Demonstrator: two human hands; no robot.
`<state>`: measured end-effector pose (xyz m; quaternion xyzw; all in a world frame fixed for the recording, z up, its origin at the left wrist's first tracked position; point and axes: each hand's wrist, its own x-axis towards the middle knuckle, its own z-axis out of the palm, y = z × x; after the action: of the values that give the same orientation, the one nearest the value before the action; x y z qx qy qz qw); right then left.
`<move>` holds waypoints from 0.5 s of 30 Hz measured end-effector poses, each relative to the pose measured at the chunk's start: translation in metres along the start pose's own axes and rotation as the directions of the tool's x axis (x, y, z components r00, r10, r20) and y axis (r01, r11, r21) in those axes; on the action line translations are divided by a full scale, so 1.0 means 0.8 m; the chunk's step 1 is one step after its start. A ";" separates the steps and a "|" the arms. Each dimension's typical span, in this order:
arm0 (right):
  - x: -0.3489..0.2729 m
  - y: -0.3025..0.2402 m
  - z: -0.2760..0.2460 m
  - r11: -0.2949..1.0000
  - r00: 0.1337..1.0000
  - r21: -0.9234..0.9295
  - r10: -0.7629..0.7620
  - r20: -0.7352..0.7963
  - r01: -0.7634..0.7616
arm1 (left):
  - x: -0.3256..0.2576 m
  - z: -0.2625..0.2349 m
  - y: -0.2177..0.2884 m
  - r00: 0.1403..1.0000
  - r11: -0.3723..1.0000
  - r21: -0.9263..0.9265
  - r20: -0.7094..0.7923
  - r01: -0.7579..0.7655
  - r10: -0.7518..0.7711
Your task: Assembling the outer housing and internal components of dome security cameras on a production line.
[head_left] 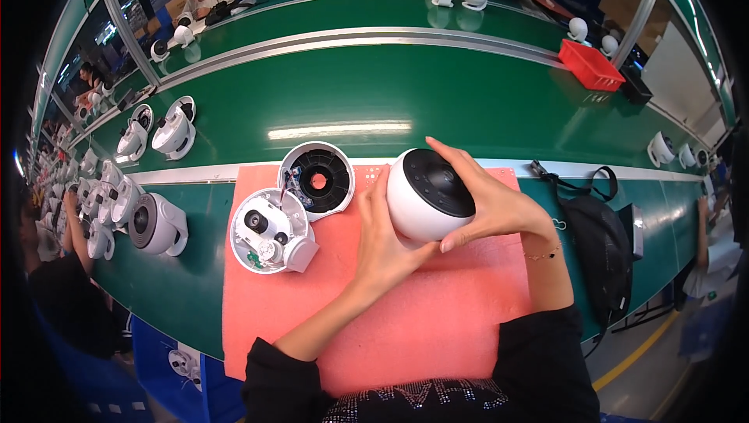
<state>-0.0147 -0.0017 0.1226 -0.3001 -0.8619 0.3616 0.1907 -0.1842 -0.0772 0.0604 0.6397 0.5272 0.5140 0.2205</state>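
Between my two hands sits a round white camera [417, 216] with a glossy black front that faces up and to the right. My left hand [381, 245] cups its left and lower side. Around its right side curls my right hand [493, 198], with the thumb low on the shell and the fingers over the top. Left of them, on a pink foam mat [374, 357], lie two opened housing parts. One is a white shell with a black ring-shaped inside [337, 177]. The other is a white half [269, 224] with a lens, a small gear and wiring showing; the two touch.
A grey-fronted white camera [158, 224] and several white housings [109, 197] crowd the left. Two opened units [176, 128] stand on the green belt [351, 88]. A black bag [597, 247] lies right of the mat; a red bin [591, 64] stands farther back. Other people work nearby.
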 end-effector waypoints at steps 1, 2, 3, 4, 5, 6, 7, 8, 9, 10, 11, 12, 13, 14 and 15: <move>0.000 -0.001 0.002 1.000 1.000 -0.001 0.000 0.002 0.000 | 0.000 0.000 -0.004 1.000 1.000 -0.001 -0.002 0.001 -0.001; 0.000 -0.005 0.004 0.998 1.000 -0.068 -0.005 -0.007 0.005 | 0.000 0.000 -0.005 1.000 1.000 0.003 -0.011 -0.015 0.015; 0.000 -0.008 0.005 0.991 1.000 -0.134 -0.011 -0.015 0.009 | 0.000 0.000 -0.006 0.999 1.000 0.006 -0.021 -0.031 0.031; 0.000 -0.009 0.007 0.991 1.000 -0.135 -0.011 -0.013 0.010 | -0.001 -0.001 -0.004 0.999 1.000 0.005 -0.023 -0.029 0.030; 0.000 -0.008 0.007 0.992 1.000 -0.128 0.002 -0.020 -0.004 | 0.000 -0.002 -0.002 0.999 0.998 0.049 -0.003 -0.037 0.037; 0.001 -0.008 0.008 0.993 1.000 -0.121 0.015 -0.027 -0.018 | 0.000 -0.002 -0.001 0.999 0.995 0.093 0.017 -0.044 0.043; 0.001 -0.009 0.007 0.992 1.000 -0.123 0.017 -0.026 -0.020 | 0.000 -0.001 -0.003 0.999 0.995 0.090 0.016 -0.045 0.044; 0.001 -0.012 0.006 0.990 0.999 -0.136 0.040 -0.034 -0.044 | -0.002 0.001 -0.005 0.999 0.995 0.095 -0.003 -0.042 0.042; 0.001 -0.015 0.005 0.987 0.997 -0.147 0.063 -0.042 -0.069 | -0.005 0.002 -0.007 0.999 0.994 0.100 -0.022 -0.038 0.041; 0.002 -0.017 0.002 0.987 0.997 -0.148 0.064 -0.039 -0.069 | -0.007 0.001 -0.007 0.999 0.994 0.099 -0.023 -0.036 0.038; 0.004 -0.018 -0.006 0.996 0.999 -0.074 0.045 0.002 -0.045 | -0.010 0.001 -0.007 0.999 0.993 0.112 -0.016 -0.038 0.040; 0.006 -0.021 -0.014 1.000 0.999 0.001 0.023 0.042 -0.024 | -0.013 0.000 -0.008 0.999 0.991 0.124 -0.008 -0.039 0.041; 0.007 -0.028 -0.024 0.999 0.999 0.034 0.016 0.052 -0.018 | -0.018 0.001 -0.007 1.000 0.995 0.097 -0.004 0.001 0.000; 0.010 -0.031 -0.024 0.999 0.998 0.033 0.012 0.055 -0.014 | -0.024 -0.001 -0.006 1.000 0.995 0.098 -0.009 0.001 -0.001; 0.012 -0.033 -0.024 0.999 0.997 0.042 0.003 0.075 -0.006 | -0.029 -0.001 -0.005 0.999 0.997 0.080 -0.038 0.010 -0.007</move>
<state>-0.0215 -0.0006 0.1562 -0.2844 -0.8599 0.3910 0.1635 -0.1849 -0.0970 0.0475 0.6362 0.5541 0.5033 0.1868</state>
